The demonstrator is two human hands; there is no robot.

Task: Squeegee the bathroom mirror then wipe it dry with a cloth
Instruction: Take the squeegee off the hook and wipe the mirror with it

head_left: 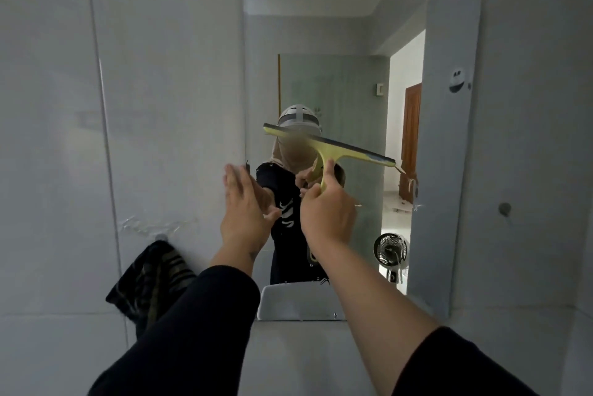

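Head view: the squeegee step is in hand. The right hand (327, 212) is clenched around the short handle of the yellow plastic squeegee with a dark rubber blade (330, 147), which it holds up in front of the middle of the frameless rectangular wall mirror (449, 171). The blade slants, its left end higher than its right; whether the rubber touches the glass I cannot tell. The left hand (247, 203) is released, fingers spread and grasping nothing, at the mirror's left edge, apparently bracing there. The dark striped cloth (150, 280) hangs on the white tiled wall (160, 74) low to the left of the mirror, well apart from both hands, so the drying step looks not yet begun.

As a judgement, the next move calls for setting the blade flat and level against the glass, then pulling it in even, overlapping strokes with steady pressure.

No brand, label or writing can be read anywhere; a small dark-and-white sticker (457, 79) near the mirror's right edge shows no legible text.
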